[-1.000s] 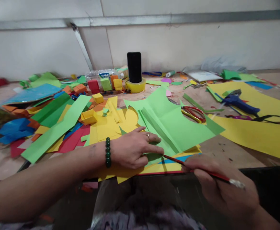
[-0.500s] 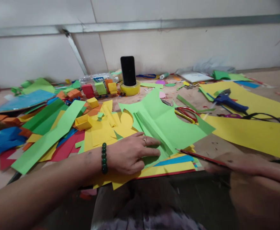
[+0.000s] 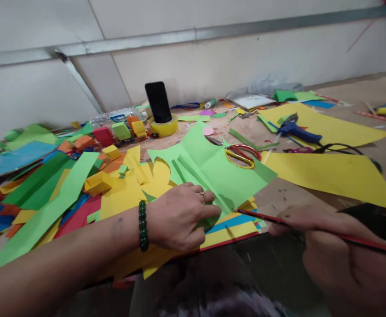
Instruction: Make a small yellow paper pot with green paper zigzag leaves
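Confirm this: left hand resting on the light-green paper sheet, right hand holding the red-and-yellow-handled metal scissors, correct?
Wrong tool: the head view shows the right hand holding a slim dark-red pencil. The left hand does rest on the light-green paper sheet.

Pale panelled wall (image 3: 186,70) behind far edge of tabletop (image 3: 287,193). Grey metal rail (image 3: 146,41) across wall; strut (image 3: 82,83) slanting down from rail, toward far edge's left part. Light dull.

From the cut light-green paper sheet (image 3: 209,152), the slim red-and-black pencil (image 3: 262,216) is held at four o'clock, the blue plastic glue gun (image 3: 300,131) laid at two, the black rectangular phone (image 3: 159,102) stood at eleven, on or in the round yellow tape roll (image 3: 165,129).
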`<state>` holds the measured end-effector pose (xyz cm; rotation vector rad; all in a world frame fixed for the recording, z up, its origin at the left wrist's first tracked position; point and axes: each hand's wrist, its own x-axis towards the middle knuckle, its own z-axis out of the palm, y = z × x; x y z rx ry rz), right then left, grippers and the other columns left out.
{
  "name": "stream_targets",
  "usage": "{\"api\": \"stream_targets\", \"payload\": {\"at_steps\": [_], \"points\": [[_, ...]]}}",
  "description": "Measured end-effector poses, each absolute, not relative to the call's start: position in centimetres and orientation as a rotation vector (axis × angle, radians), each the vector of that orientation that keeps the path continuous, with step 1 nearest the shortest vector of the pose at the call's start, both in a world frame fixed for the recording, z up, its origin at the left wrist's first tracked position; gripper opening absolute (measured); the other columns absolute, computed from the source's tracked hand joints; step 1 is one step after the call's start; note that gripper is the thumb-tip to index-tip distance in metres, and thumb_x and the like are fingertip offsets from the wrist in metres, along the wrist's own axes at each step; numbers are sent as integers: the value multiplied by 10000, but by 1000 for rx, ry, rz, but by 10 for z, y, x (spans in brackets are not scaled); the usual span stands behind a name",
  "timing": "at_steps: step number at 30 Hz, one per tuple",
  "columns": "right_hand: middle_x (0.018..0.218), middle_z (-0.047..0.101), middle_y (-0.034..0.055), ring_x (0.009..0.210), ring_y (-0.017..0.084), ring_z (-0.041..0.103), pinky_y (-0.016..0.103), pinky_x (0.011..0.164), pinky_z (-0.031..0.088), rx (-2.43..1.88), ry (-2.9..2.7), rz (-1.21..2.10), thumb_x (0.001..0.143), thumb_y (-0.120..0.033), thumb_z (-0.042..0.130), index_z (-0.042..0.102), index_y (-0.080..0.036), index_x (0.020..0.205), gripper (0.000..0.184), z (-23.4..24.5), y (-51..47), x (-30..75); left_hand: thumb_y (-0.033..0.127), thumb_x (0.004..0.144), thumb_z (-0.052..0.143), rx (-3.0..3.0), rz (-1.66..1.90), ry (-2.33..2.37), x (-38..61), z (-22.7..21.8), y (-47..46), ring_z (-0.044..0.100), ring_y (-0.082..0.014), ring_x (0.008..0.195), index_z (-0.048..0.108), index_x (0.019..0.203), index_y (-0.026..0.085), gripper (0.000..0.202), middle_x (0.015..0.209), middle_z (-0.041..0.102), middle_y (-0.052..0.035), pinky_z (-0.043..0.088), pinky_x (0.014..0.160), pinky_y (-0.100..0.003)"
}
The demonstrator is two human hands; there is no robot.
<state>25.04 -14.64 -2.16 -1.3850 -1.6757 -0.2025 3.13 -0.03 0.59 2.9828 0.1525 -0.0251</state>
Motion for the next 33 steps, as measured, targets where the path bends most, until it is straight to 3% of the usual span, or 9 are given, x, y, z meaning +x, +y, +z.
{"api": "stream_targets", "payload": {"at_steps": [4, 17, 33], "points": [[722, 672, -16, 674, 140, 659, 245, 658, 522, -1340, -1803, -147, 859, -126, 505, 608, -245, 925, 170, -19, -137, 247, 258, 747, 489, 2997, -15, 161, 33, 3, -3, 538, -244, 825, 546, 1031, 224, 292, 1044, 599, -85, 417, 771, -391], [702, 671, -16, 637, 113, 658, 205, 612, 509, -1322, -1972, -184, 937, -202, 430, 567, -213, 881, 149, -14, -118, 239, 293, 736, 511, 3016, -33, 187, 33, 6, -4, 535, -252, 866, 550, 1013, 223, 289, 1094, 606, -89, 380, 796, -411], [684, 675, -32, 640, 77, 662, 167, 636, 490, -1373, -1940, -310, 948, -199, 405, 558, -217, 867, 175, -8, -130, 241, 295, 751, 490, 3031, -31, 197, 34, 8, -6, 534, -237, 841, 555, 1009, 226, 275, 1035, 608, -79, 378, 783, -392]]}}
